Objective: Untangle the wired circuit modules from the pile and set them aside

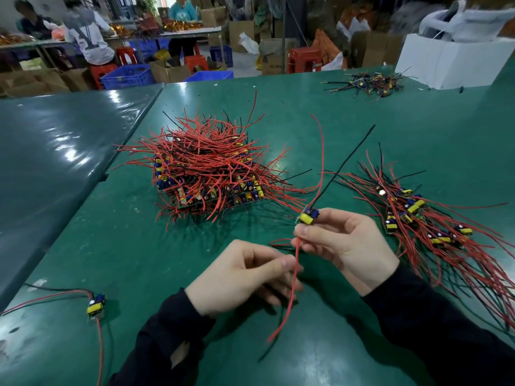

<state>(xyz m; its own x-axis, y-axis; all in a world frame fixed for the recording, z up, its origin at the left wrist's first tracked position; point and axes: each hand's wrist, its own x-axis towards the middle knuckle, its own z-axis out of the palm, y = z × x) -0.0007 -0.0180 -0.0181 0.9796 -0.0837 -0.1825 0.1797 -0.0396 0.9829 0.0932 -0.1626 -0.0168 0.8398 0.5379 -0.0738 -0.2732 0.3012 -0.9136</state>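
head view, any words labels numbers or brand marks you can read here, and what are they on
"Y": one large dark letter on the back of the grey shirt of a person seated at the far table; only part of the print shows.
Module in the right hand: no readable marking.
Modules in the big pile and the sorted pile: too small to read.
Cardboard boxes and blue crates behind: print too blurred.

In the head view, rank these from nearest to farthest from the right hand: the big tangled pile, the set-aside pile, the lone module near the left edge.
From the right hand:
1. Set-aside pile, just to its right.
2. Big tangled pile, up and to the left, mid-table.
3. Lone module, far left, beyond the left hand.
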